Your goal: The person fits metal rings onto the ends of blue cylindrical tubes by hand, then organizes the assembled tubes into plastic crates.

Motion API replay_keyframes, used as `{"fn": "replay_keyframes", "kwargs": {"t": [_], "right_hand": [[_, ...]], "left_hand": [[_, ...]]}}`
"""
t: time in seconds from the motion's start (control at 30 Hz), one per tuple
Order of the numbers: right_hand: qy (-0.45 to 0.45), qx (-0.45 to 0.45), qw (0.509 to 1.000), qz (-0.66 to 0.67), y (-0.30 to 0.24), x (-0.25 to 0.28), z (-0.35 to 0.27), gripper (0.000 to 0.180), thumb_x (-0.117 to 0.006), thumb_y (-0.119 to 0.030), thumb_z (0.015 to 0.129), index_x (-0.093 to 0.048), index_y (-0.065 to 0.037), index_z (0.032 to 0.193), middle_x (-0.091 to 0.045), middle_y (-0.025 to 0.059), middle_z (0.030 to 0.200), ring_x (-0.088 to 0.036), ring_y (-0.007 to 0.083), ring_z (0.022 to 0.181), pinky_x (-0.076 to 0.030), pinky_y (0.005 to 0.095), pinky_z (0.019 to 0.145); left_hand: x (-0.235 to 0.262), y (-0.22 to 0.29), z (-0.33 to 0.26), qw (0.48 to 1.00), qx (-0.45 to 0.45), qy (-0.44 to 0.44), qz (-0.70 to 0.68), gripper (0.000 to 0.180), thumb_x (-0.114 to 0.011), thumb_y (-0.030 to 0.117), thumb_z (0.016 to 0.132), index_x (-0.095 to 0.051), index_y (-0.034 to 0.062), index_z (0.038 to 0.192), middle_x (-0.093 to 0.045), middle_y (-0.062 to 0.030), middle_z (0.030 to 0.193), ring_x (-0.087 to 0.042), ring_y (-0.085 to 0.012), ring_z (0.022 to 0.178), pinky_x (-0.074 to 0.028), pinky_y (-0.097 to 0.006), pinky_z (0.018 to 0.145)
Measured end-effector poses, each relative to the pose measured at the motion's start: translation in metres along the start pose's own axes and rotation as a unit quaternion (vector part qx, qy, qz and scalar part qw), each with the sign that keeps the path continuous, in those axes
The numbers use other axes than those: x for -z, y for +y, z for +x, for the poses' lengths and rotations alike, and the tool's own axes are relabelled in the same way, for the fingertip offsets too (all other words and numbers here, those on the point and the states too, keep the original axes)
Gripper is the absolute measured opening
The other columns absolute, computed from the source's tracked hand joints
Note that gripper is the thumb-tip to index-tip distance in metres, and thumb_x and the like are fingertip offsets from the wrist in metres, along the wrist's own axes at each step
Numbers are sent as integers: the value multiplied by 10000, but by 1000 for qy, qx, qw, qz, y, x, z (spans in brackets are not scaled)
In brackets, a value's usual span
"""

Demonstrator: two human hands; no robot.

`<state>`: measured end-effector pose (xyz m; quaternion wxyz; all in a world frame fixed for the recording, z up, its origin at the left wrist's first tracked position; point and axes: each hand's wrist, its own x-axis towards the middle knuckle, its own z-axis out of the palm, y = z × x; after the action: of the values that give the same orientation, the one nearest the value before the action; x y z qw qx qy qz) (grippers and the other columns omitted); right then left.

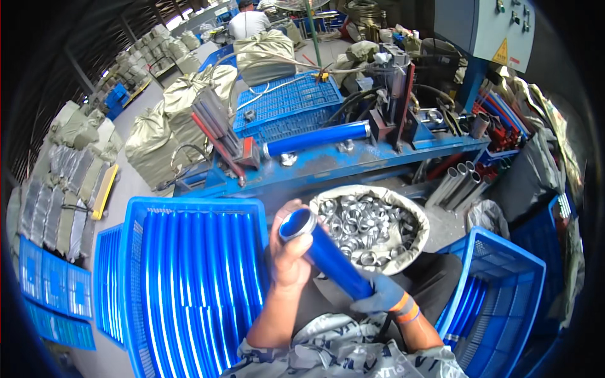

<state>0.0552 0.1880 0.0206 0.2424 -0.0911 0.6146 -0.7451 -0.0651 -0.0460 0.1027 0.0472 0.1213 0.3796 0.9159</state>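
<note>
My bare left hand (291, 258) wraps round the upper end of a shiny blue metal tube (337, 261). A silver ring (305, 228) sits at that end, by my thumb and fingers. The tube slants down to the right, where my right hand (379, 295), in a grey-blue glove with an orange cuff, grips its lower end. Just beyond the tube stands an open sack (416, 211) full of loose silver metal rings (362, 220). A second blue tube (315, 138) lies across the blue machine bench (302, 175), between two upright clamps.
A blue crate (195, 205) packed with blue tubes is at my left; another crate (504, 252) with several tubes is at my right. Bare metal tubes (463, 179) stand beyond the sack. A control box (485, 31) hangs far right. A person (247, 25) sits in the background.
</note>
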Motion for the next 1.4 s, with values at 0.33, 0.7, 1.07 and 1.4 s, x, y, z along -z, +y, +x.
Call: {"fn": "replay_keyframes", "kwargs": {"t": [0.33,0.7,1.07,1.4], "right_hand": [[-120,-174,931,296,69,4,-31,625,-881,-105,932,-662,-20,1511,-790,83,1106,-760,173,996,-607,344,884],[412,-74,907,48,26,36,-92,714,-928,-114,946,-595,-43,1574,-726,11,1025,-675,91,744,-556,284,616],[825,-163,511,-180,142,53,-401,819,-923,-186,891,-575,26,1602,-776,121,1305,-751,189,1148,-617,362,1015],[706,-639,249,-178,334,-40,-549,691,-838,-338,930,-609,-159,1556,-768,217,1347,-783,443,1207,-651,535,986]], "left_hand": [[83,-42,95,983,64,-97,-140,675,-802,298,991,-607,61,1593,-658,-133,1204,-702,-260,1030,-620,-468,1002],[98,-194,260,909,-57,-104,400,614,-851,383,1066,-664,26,1529,-762,-139,1396,-731,-261,1240,-595,-433,1042],[282,-216,410,287,-113,-82,948,725,-834,354,975,-609,208,1648,-710,-125,1584,-696,-367,1419,-522,-620,1135],[250,-167,340,659,-132,13,741,930,-960,585,887,-690,-86,1470,-779,-284,1381,-760,-414,1177,-590,-504,1066]]}}
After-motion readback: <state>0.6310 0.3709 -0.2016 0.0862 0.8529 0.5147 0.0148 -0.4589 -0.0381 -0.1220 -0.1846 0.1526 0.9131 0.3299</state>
